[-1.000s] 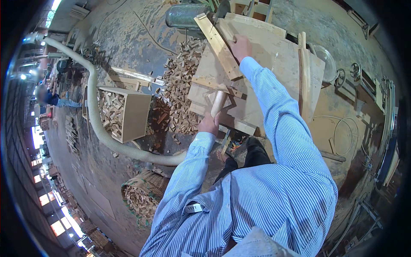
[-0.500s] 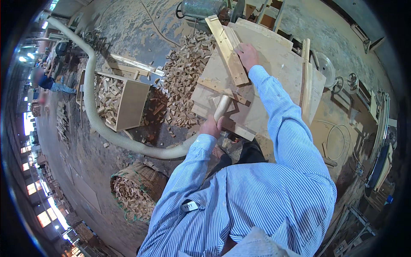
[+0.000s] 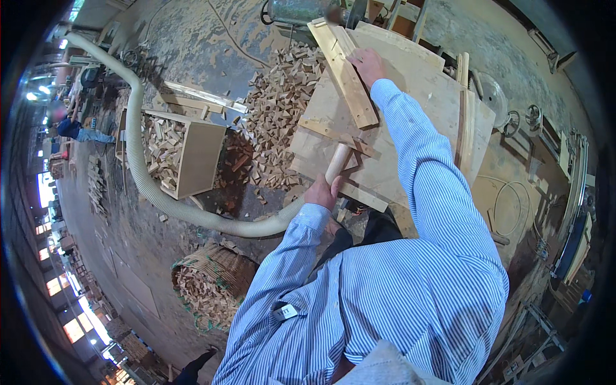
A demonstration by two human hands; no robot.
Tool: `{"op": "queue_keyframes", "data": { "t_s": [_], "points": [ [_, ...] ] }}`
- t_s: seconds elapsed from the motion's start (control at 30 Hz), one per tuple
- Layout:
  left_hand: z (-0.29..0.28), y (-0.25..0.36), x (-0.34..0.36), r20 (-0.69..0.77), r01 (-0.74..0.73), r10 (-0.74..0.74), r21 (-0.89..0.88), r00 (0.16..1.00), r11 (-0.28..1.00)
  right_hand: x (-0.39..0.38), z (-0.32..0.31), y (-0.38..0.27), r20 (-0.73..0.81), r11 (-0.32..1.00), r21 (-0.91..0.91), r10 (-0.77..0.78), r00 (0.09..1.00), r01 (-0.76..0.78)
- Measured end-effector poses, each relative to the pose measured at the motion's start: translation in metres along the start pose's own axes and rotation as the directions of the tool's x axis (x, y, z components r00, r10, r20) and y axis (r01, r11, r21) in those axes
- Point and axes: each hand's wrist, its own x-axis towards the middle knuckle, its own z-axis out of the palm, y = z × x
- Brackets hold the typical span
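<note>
My left hand (image 3: 323, 192) is closed around the pale, smooth end of a ribbed suction hose (image 3: 247, 228). The open end of that tube lies low over the near edge of a plywood worktable (image 3: 414, 115). Farther off, my right hand (image 3: 367, 66) has its fingers curled on the near end of a pale wooden strip (image 3: 344, 42). The strip lies along the right side of a longer wooden guide board (image 3: 350, 86) that slants across the table. A flat crosspiece (image 3: 330, 131) sits near the tube's mouth. The hand partly hides the strip's near end.
Many small wood offcuts (image 3: 282, 109) are heaped left of the table. A wooden box (image 3: 200, 157) and a wicker basket (image 3: 221, 273) hold more. A green machine (image 3: 298, 11) stands beyond the table. A person (image 3: 80, 131) is far left; another's dark leg (image 3: 196, 367) shows at bottom left.
My right hand has moved away from me along the guide board, and the strip has slid farther with it. My left hand keeps its hold on the hose. A dark leg has appeared at lower left.
</note>
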Motion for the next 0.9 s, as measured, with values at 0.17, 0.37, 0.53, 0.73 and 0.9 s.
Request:
{"op": "queue_keyframes", "data": {
  "t_s": [0.17,0.37,0.53,0.73,0.9],
  "points": [
    [0.001,0.016,0.021,0.013,0.033,-0.034,0.043,0.999,0.999,0.020,-0.003,0.009,-0.034,0.998,-0.057,0.025,0.999,-0.027],
    [0.002,0.040,0.050,0.029,0.061,-0.062,0.061,0.998,0.996,0.050,-0.008,0.029,-0.009,0.992,-0.103,0.073,0.997,-0.074],
    [0.002,0.057,0.070,-0.012,0.020,-0.019,0.044,1.000,0.999,0.077,-0.014,0.038,0.044,0.986,-0.162,0.055,0.997,-0.048],
    [0.005,0.066,0.080,-0.005,0.040,-0.040,0.069,0.999,0.997,0.081,-0.021,0.034,-0.010,0.962,-0.224,0.157,0.988,-0.155],
    [0.012,0.056,0.078,-0.054,0.000,0.001,0.015,0.999,1.000,0.057,-0.020,0.048,0.059,0.901,0.005,0.433,0.900,-0.434]
  ]
}}
